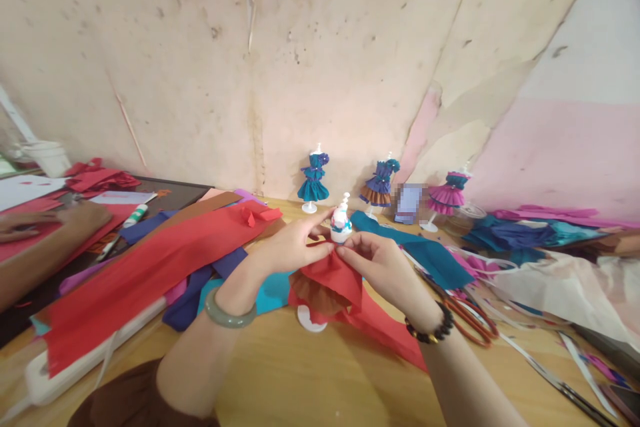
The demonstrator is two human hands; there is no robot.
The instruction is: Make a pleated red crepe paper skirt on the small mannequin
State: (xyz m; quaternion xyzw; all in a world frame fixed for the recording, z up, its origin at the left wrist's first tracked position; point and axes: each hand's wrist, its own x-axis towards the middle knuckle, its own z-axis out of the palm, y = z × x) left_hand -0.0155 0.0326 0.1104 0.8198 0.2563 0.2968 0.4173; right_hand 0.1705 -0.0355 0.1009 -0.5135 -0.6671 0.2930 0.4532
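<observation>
A tiny white mannequin (341, 220) stands on a round white base (311, 320) on the wooden table (310, 380). A red paper strip (340, 277) wraps round its waist over a brown pleated skirt (313, 297). My left hand (290, 243), with a green bangle at the wrist, pinches the red paper against the mannequin from the left. On the other side my right hand (380, 263), wearing a dark bead bracelet, pinches the same paper. Both hands are closed on it.
Long red paper sheets (145, 273) and blue ones lie at left. Three dressed mannequins (314, 180) stand by the wall. Red-handled scissors (470, 320) lie at right beside teal paper (430, 257). Another person's arm (45, 240) rests at far left, near a glue stick (135, 215).
</observation>
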